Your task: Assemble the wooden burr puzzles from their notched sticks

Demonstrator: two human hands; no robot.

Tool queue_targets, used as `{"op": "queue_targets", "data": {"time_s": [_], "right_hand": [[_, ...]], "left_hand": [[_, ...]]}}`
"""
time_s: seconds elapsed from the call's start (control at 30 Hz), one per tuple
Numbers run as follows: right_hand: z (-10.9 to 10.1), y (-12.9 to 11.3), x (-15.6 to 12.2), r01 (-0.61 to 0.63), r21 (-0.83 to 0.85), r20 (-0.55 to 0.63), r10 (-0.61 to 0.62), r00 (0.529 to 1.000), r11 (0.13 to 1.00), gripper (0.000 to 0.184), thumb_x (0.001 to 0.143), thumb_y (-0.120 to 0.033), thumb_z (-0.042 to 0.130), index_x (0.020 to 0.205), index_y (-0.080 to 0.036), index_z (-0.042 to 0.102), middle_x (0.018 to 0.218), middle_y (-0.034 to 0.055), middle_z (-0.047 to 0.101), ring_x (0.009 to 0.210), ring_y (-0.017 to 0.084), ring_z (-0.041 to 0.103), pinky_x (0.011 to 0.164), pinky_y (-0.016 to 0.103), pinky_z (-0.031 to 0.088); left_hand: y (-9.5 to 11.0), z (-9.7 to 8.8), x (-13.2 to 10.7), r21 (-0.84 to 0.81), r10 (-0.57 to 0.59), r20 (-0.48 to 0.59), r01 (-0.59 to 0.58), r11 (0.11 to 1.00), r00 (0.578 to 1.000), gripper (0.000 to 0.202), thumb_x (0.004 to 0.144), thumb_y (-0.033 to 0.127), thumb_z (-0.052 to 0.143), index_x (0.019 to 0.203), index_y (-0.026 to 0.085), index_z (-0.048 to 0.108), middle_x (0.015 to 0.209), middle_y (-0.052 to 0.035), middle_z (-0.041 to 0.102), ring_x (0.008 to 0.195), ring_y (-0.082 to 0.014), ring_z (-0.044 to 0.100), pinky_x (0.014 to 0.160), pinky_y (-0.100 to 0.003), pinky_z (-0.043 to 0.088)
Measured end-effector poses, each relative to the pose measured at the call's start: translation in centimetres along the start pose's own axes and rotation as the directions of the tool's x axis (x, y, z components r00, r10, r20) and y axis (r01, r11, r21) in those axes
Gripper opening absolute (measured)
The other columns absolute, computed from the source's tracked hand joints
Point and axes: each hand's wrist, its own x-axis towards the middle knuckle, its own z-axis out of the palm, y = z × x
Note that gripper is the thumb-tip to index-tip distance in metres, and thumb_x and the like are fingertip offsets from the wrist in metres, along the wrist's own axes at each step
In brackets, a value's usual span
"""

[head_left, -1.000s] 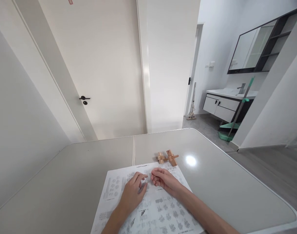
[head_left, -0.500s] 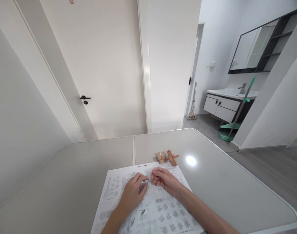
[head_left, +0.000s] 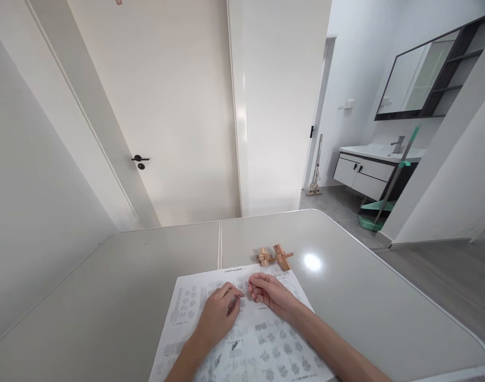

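A printed sheet of paper (head_left: 248,339) with rows of small grey diagrams lies on the table under both hands. My left hand (head_left: 220,310) rests on the sheet, its fingers bent and the thumb a little apart from them; I see nothing between them. Close beside it, my right hand (head_left: 272,294) lies on its side with the fingers curled in, and no object shows in it. The two hands are apart by a small gap. Just past the sheet's far edge sit two wooden interlocking puzzles, one smaller (head_left: 263,257) and one larger (head_left: 282,257) with a bar sticking out.
The grey table (head_left: 107,297) has a seam down its middle and a pale rim. Behind it stands a white door (head_left: 178,106) with a black handle. At right are a washbasin cabinet (head_left: 361,172), a mop (head_left: 317,170) and a green dustpan (head_left: 371,222).
The left thumb and fingers have drawn slightly closer together. My right hand, the sheet and the wooden puzzles stay in place; the view shifts very slightly.
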Motion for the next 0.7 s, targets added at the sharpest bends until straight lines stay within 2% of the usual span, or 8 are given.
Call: {"op": "queue_targets", "data": {"time_s": [0.7], "right_hand": [[0.1, -0.12, 0.11, -0.018, 0.022, -0.017, 0.018, 1.0, 1.0, 0.029, 0.08, -0.038, 0.083, 0.078, -0.016, 0.065, 0.076, 0.0045, 0.07, 0.062, 0.011, 0.06, 0.058, 0.022, 0.047]], "left_hand": [[0.09, 0.03, 0.01, 0.01, 0.004, -0.012, -0.004, 1.0, 1.0, 0.022, 0.096, 0.013, 0.046, 0.098, 0.025, 0.065, 0.095, -0.0015, 0.066, 0.073, -0.0159, 0.062, 0.07, -0.03, 0.051]]}}
